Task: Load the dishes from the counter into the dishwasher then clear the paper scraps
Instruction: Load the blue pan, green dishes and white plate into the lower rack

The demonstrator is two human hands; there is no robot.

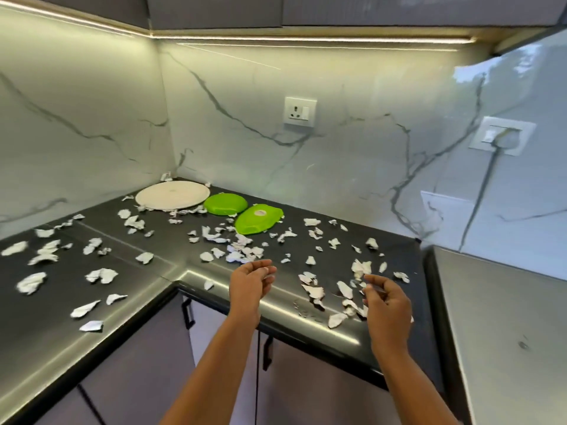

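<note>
1. Only one view is given, from a camera worn on the person's head.
2. It looks forward and down onto the inner corner of an L-shaped dark counter (pixel 171 271).
3. It faces the marbled wall (pixel 337 133), and the upper cabinets (pixel 214 10) reach the top edge.
4. It stands close: both forearms enter from below, with the left hand (pixel 251 283) and the right hand (pixel 388 299) over the front edge of the counter.
5. The wide lens bends the lines near the borders.

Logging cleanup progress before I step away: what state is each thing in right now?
Left hand: loosely curled, hold unclear.
Right hand: curled, hold unclear.
Paper scraps: scattered over the counter.
Green plates: on the counter, unloaded.
Round mat: lying flat.
Cupboard doors: shut.
</note>
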